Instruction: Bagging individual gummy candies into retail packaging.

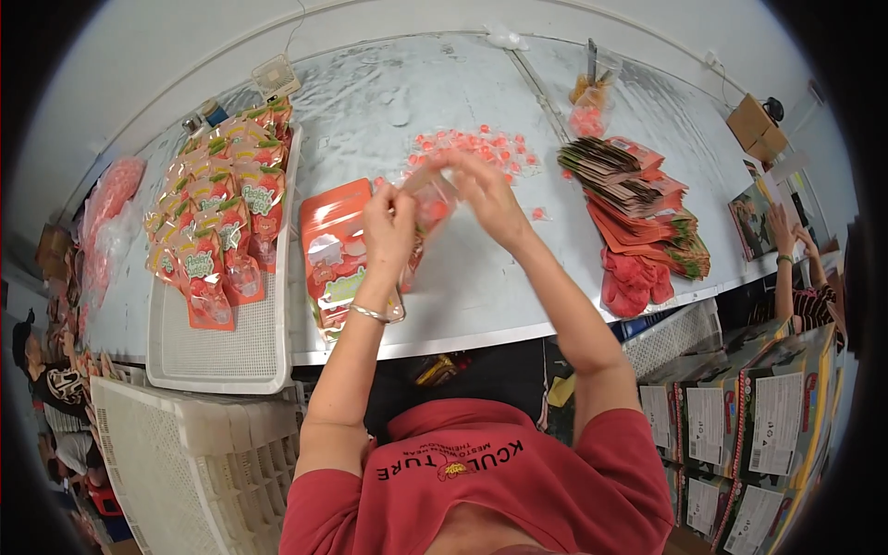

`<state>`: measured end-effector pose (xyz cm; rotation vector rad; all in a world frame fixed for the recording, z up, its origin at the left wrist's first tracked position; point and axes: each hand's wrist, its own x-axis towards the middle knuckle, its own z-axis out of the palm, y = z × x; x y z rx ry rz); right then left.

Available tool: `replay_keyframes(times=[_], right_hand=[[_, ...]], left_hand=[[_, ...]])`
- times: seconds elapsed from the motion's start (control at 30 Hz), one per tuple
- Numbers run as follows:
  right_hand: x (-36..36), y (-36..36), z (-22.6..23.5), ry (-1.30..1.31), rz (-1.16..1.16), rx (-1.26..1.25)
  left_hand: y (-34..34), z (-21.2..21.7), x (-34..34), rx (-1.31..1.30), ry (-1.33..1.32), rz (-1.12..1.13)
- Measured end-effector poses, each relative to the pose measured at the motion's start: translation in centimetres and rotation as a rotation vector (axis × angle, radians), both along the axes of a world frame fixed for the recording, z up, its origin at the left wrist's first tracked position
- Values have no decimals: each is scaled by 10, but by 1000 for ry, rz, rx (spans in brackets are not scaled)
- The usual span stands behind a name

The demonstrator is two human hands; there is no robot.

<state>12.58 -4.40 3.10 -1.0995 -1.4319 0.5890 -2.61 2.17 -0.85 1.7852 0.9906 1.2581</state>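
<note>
Over the table, in front of the loose candies, my left hand [390, 227] pinches the edge of a small pouch [431, 202] with a see-through part and something red showing in it. My right hand [488, 196] curves over the pouch's upper right side, its fingers closed at the rim and slightly blurred. Below my left hand lies a stack of flat red pouches [335, 250] with printed fruit shapes. Behind the hands, individually wrapped red candies [486, 148] are spread in a loose heap. One wrapped candy [538, 214] lies apart, right of my right wrist.
A white mesh tray [217, 356] on the left holds several filled pouches [217, 203]. At right, stacks of flat pouches [638, 208] lie beside a crumpled red cloth [634, 282]. Cartons [777, 421] stand below at right, stacked crates [199, 444] at left. Another person's hands [786, 231] show far right.
</note>
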Motion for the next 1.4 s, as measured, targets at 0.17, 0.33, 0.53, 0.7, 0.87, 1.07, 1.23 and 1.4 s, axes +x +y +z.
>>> replay_keyframes(times=[0.17,0.33,0.53,0.7,0.87,1.07,1.23,1.4], right_hand=[[-17,-31,14,-1027,-19,80],[-32,-35,15,-1105,-61,115],[4,-16,8,-371,241,-135],[100,55,-100,-239,-368,-345],[60,80,-168,-821,-948,-395],[39,71,-189,-864,-793,-365],[14,9,-184,-772,-781,-122],[100,-12,-155,-3,-629,-156]], left_hand=[[-7,12,-15,-19,-22,-141],[-9,12,-24,-127,-121,-162],[-1,3,-58,-236,-301,37],[-10,20,-73,-214,-441,-46],[-31,21,-77,-227,-315,-126],[-31,13,-77,-284,-355,-112],[-34,26,-84,-307,-389,-99],[-38,32,-94,-272,-364,-111]])
